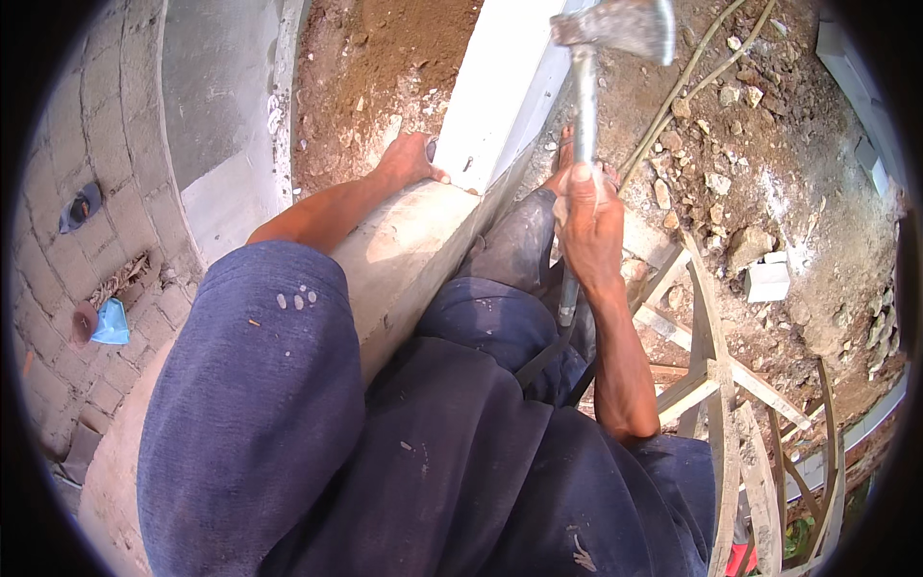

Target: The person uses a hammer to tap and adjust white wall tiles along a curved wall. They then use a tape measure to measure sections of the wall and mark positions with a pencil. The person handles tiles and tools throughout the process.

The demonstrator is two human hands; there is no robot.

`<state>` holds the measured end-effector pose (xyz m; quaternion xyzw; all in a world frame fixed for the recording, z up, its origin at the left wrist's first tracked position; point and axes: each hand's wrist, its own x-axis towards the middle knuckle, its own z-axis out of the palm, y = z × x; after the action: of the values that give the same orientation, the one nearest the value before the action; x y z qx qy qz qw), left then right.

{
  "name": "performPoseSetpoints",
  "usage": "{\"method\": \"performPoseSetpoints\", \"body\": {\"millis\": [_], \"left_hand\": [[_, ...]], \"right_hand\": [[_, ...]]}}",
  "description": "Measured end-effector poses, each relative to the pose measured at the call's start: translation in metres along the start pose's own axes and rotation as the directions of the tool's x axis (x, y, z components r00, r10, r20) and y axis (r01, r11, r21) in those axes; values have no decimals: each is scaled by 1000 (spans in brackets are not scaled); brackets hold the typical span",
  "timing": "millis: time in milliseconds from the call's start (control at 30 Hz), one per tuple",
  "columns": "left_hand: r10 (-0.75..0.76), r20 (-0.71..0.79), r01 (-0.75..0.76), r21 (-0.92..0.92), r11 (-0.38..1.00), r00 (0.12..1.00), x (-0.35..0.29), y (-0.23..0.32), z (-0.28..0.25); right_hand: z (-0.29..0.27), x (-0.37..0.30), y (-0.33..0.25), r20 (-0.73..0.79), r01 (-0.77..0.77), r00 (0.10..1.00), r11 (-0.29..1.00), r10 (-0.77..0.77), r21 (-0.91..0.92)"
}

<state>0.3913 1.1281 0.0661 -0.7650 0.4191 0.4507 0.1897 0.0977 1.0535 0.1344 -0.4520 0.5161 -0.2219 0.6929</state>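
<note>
My right hand (588, 216) is wrapped round the metal handle of a hatchet (583, 106). Its broad head is raised at the top of the view and blurred by motion, the wide blade to the right. My left hand (411, 162) is curled at the near left corner of a long white slab (500, 82), thumb against its edge. A small dark spot shows by those fingers; I cannot tell what it is. The slab runs away from me along a low concrete wall (404, 240), over which I sit astride.
Wooden frame pieces (711, 385) stand at the lower right. Rubble and a white block (767, 281) lie on the dirt, with a hose (687, 82) beyond. Left are a grey plastered surface (216, 96) and paving (106, 231) with a light blue scrap (112, 322).
</note>
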Motion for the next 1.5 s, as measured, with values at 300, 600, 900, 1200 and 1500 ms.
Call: {"method": "performPoseSetpoints", "body": {"millis": [300, 600, 900, 1200, 1500], "left_hand": [[-9, 17, 9, 1, 1000, 1000, 2, -5, 2], [13, 4, -13, -1, 1000, 1000, 1, -8, 4], [-33, -25, 33, 11, 999, 999, 2, 3, -5], [-22, 23, 23, -20, 1000, 999, 5, -9, 5], [3, -9, -3, 0, 1000, 1000, 4, -10, 5]], "right_hand": [[32, -34, 47, 238, -93, 906, 712, 351, -696], [-31, 32, -72, -322, 382, 914, 794, -248, 473], [34, -25, 50, 257, 2, 956, 873, 142, -488], [-12, 20, -44, -400, 443, 885, 693, -237, 568], [-11, -12, 21, 55, 70, 997, 929, -54, -364]]}}
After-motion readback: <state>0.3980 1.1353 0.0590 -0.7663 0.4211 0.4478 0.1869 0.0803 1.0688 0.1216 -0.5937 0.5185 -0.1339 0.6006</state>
